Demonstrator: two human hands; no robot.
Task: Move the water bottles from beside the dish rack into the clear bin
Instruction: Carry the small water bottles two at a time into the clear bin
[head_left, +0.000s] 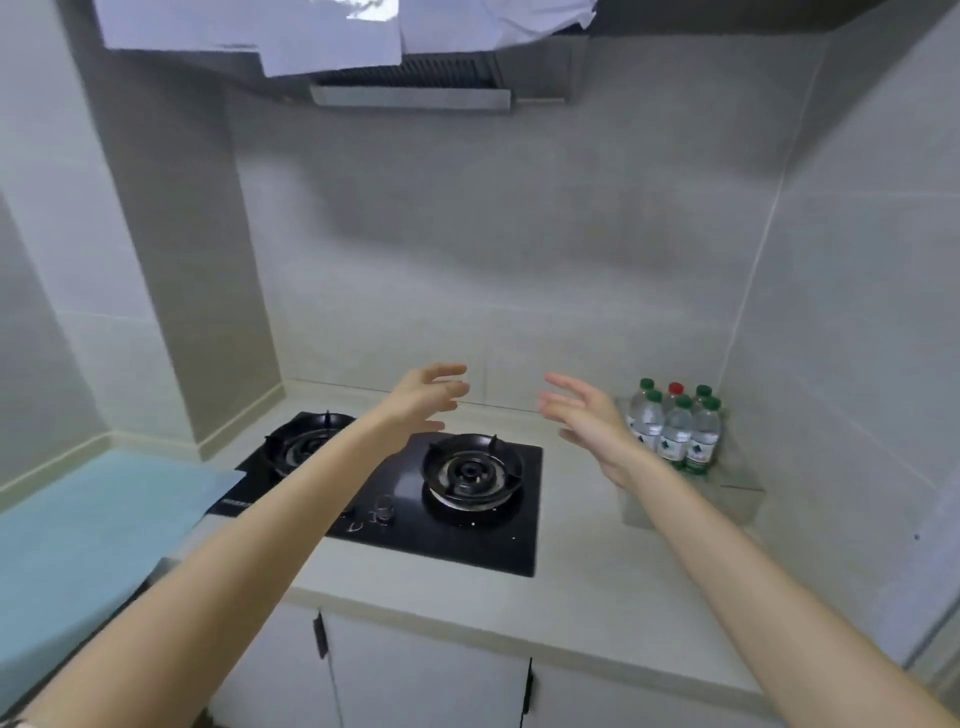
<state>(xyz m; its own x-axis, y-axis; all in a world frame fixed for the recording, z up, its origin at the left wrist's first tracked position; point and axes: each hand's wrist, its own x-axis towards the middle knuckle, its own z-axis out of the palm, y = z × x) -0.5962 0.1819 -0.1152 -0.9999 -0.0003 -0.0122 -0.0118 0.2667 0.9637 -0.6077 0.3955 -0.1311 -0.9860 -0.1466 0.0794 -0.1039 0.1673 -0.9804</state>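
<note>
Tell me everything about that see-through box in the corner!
The clear bin is a see-through box with straight walls, plastic by its look, open on top. It sits on the pale countertop in the corner of the tiled walls, right of the black stove. Six water bottles stand upright inside, five with green caps, one red. The right hand hovers before its left side and hides part of it; whether it touches cannot be told.
</note>
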